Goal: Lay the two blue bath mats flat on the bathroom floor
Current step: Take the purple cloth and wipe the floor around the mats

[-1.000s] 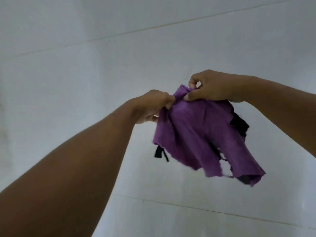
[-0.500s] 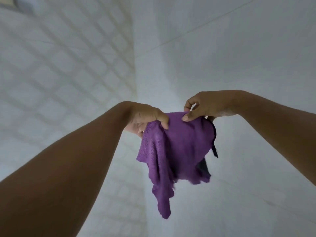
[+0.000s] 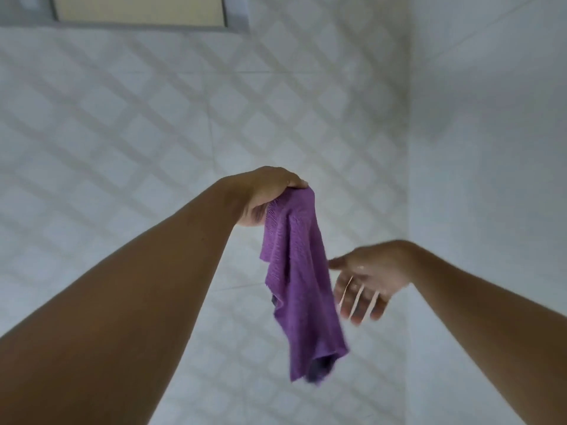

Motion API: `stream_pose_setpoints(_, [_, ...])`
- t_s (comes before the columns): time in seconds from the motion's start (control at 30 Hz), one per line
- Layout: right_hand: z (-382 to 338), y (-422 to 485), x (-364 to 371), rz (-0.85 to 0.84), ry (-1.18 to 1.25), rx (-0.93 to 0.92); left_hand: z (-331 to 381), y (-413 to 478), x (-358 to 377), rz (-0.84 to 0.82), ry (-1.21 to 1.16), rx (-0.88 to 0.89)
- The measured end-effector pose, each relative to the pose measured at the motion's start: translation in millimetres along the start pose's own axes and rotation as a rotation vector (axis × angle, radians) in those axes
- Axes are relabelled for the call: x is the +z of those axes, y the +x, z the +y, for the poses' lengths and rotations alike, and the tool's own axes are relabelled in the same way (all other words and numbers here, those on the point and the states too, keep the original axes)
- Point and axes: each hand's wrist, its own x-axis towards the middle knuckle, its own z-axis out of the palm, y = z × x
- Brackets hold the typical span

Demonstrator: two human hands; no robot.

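Pale diamond-patterned tiled surface (image 3: pixel 122 133), meeting a plain white wall (image 3: pixel 491 118) at a corner right of centre, framed panel (image 3: pixel 138 10) upper left, left hand (image 3: pixel 264 194) gripping the top of a limp purple cloth (image 3: pixel 297 271) hanging mid-frame, right hand (image 3: pixel 365 280) spread loose just right of it, not touching.

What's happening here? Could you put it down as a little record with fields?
Left hand: grips the purple cloth by its top edge
Cloth: hangs limp, off the floor
Right hand: open, beside the cloth, holding nothing
Floor: pale tiles with a diamond pattern
Wall: plain, on the right
Blue mats: none in view
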Motion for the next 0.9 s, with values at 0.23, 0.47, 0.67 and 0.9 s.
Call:
stream_pose_setpoints(0.23, [-73, 74, 50, -0.322, 0.509, -0.354, -26, -11, -59, 0.352, -0.076, 0.067])
stream_pose_setpoints(0.47, [-120, 91, 48, -0.442, 0.462, -0.541, -42, -41, -92, 0.723, -0.108, 0.117])
stream_pose_setpoints(0.67, [-133, 128, 74, -0.547, 0.563, -0.541, -75, -79, -94, 0.913, -0.088, 0.0])
stream_pose_setpoints(0.9, [-155, 129, 158, -0.536, 0.448, -0.579, -114, -162, -96, 1.047, -0.113, -0.171])
